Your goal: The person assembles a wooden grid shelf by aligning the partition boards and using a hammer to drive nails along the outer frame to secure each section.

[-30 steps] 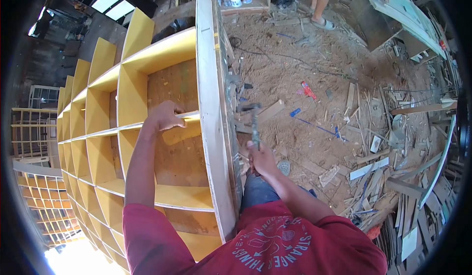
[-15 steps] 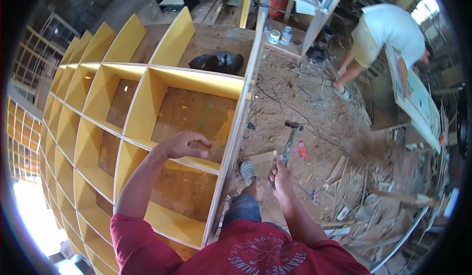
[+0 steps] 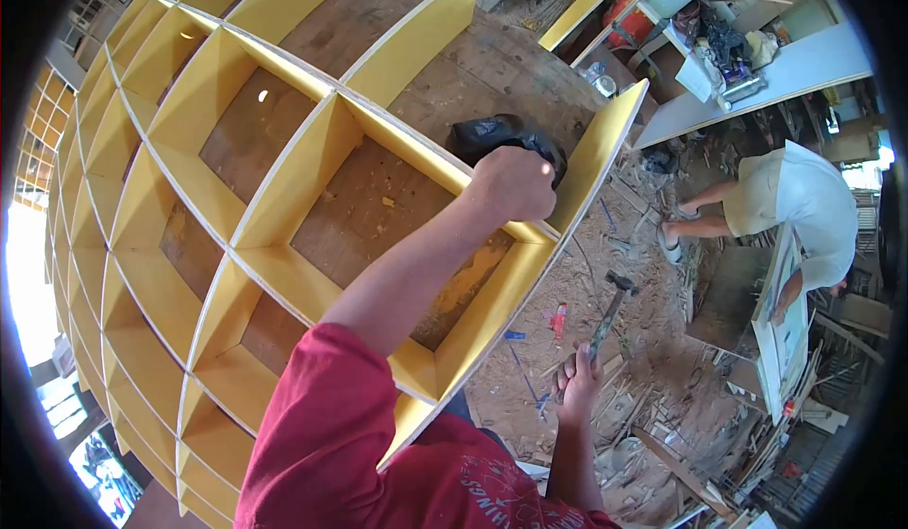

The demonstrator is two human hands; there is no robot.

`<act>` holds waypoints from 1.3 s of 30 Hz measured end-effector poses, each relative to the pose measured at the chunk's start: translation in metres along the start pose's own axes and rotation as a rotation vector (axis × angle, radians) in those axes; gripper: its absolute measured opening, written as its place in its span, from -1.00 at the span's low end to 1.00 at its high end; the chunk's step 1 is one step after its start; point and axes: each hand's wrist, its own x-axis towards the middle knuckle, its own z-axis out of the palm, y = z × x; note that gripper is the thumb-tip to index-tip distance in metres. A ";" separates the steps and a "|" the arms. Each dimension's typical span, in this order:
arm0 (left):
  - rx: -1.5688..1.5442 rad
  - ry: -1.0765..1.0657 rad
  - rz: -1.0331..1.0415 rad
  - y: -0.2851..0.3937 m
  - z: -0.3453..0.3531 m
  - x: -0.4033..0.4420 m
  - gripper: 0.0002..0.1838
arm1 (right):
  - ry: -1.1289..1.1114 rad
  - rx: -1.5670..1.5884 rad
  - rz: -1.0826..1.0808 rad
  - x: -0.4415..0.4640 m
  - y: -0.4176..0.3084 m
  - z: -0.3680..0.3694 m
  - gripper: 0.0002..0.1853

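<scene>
My right hand is wrapped round the handle of a hammer, whose dark head points up and away over the floor. My left hand reaches across a divider of the yellow wooden grid frame, at its right-hand side. Right behind this hand lies a black plastic bag on the brown board. The left fingers point down and away, hidden behind the back of the hand, so I cannot see what they touch.
A person in a white shirt bends over a white panel on the right. Wood scraps litter the dirt floor, with a red object among them. A white shelf with clutter stands at the back right.
My left hand has moved forward and right from above the grid to the black bag. The hammer stays in my right hand. My view has turned and come closer to the frame's edge.
</scene>
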 end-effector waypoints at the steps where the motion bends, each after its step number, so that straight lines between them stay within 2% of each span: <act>1: -0.005 -0.028 0.016 0.000 0.000 -0.001 -0.60 | 0.002 -0.004 -0.015 0.002 -0.003 0.000 -0.67; 6: -0.006 -0.145 0.015 0.000 -0.008 -0.007 -0.60 | -0.001 -0.042 -0.067 0.013 -0.026 0.015 -0.68; 12: -0.049 -0.073 0.038 -0.004 0.001 0.002 -0.60 | -0.022 -0.050 -0.102 0.011 -0.039 0.033 -0.68; 15: -0.038 -0.068 0.054 -0.003 0.000 0.000 -0.60 | -0.054 0.095 -0.140 0.000 -0.030 0.048 -0.67; 18: -0.015 -0.071 0.055 -0.001 0.001 0.000 -0.59 | -0.021 0.183 -0.098 -0.013 -0.020 0.067 -0.67; 22: 0.014 -0.068 0.022 0.003 -0.001 -0.001 -0.57 | -0.101 0.279 -0.032 -0.036 -0.021 0.076 -0.64; 27: 0.102 -0.077 0.014 0.012 -0.003 -0.002 -0.53 | -0.030 0.428 -0.030 -0.057 -0.011 0.077 -0.63; 30: 0.147 -0.049 0.023 0.011 0.005 0.000 -0.52 | -0.080 0.482 -0.066 -0.055 0.024 0.080 -0.63; 31: 0.158 -0.036 0.029 0.010 0.007 0.001 -0.52 | -0.044 0.422 -0.060 -0.056 0.031 0.084 -0.64; 34: 0.193 -0.021 0.037 0.006 0.014 0.005 -0.54 | -0.226 0.286 -0.039 -0.049 0.039 0.087 -0.64; 37: 0.203 -0.007 0.041 0.010 0.009 0.001 -0.55 | -0.095 0.443 -0.082 -0.052 0.020 0.082 -0.62; 39: 0.198 0.017 0.049 0.008 0.013 0.002 -0.55 | 0.073 0.577 -0.088 -0.052 0.001 0.061 -0.62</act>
